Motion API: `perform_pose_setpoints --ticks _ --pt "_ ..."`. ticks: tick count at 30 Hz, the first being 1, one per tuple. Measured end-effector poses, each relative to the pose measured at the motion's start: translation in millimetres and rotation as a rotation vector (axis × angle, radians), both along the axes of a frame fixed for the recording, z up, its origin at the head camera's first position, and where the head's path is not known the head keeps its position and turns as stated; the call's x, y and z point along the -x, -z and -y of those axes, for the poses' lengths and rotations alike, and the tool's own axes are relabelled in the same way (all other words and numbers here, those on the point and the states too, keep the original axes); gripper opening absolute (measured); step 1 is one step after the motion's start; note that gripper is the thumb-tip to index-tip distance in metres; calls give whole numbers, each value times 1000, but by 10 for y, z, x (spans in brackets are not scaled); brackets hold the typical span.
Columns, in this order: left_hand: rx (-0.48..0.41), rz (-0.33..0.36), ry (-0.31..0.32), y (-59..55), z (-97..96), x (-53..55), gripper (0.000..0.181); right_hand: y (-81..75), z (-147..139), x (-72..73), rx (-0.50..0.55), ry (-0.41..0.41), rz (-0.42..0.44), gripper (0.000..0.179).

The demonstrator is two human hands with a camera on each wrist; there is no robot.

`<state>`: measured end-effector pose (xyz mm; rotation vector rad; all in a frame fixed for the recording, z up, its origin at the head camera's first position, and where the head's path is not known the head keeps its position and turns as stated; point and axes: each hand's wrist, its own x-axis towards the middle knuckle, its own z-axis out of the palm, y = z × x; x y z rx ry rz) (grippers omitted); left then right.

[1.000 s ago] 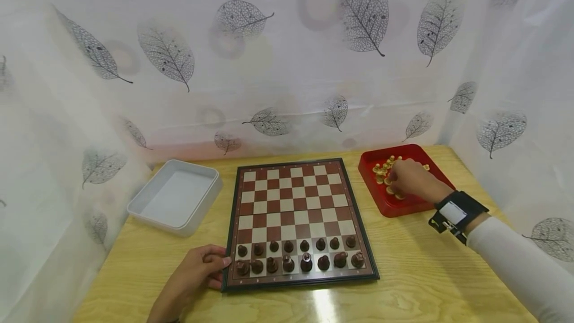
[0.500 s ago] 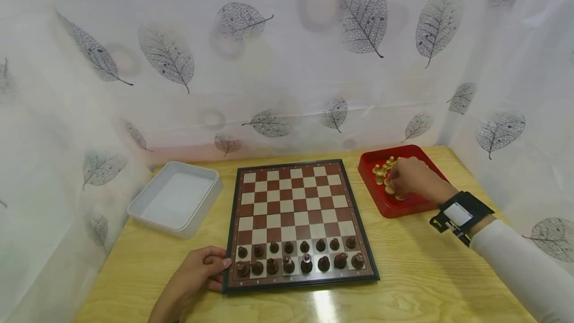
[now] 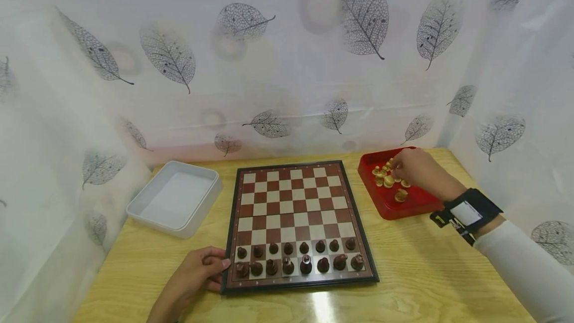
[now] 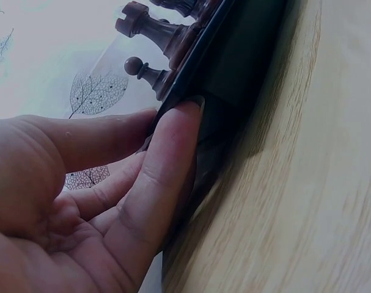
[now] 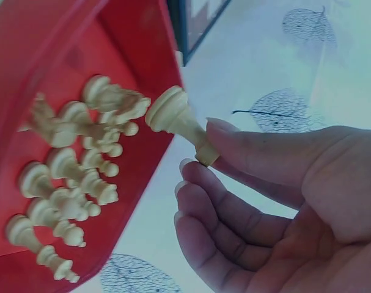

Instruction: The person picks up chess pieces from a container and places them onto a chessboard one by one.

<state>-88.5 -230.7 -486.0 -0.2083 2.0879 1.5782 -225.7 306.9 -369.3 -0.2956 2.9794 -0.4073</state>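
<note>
In the head view my left hand (image 3: 200, 269) grips the near left edge of the folding chessboard (image 3: 287, 216). Its fingertips meet the dark side of the board in the left wrist view. Dark brown chess pieces (image 3: 306, 263) stand upright in the two nearest rows. Over at the right, my right hand (image 3: 414, 168) is above the red tray (image 3: 387, 209). The right wrist view has its thumb and fingers pinching a cream chess piece (image 5: 173, 115) by the top, which they partly cover. Several cream chess pieces (image 5: 66, 165) lie or stand inside the tray.
A white tray (image 3: 215, 191) sits left of the board on the wooden table (image 3: 264, 308). Leaf-print curtains (image 3: 287, 83) hang behind the table and along both sides. A strapped device (image 3: 471, 213) is worn on the right wrist.
My right hand has risen slightly within the tray area and now holds a cream chess piece up. Pieces it covered earlier are exposed. The left hand and the board stay put.
</note>
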Motion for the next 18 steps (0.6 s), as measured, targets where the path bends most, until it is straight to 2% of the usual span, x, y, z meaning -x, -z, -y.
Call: perform_pose_setpoints --ticks 11,14,18 --pt "-1 3 -1 20 3 -11 50 -212 296 60 45 -44 -46 24" --pt "-5 3 -2 25 4 -11 50 -252 380 105 66 -64 -72 23" --pt "-9 -6 -1 26 11 -2 51 -292 500 199 72 -49 -91 23"
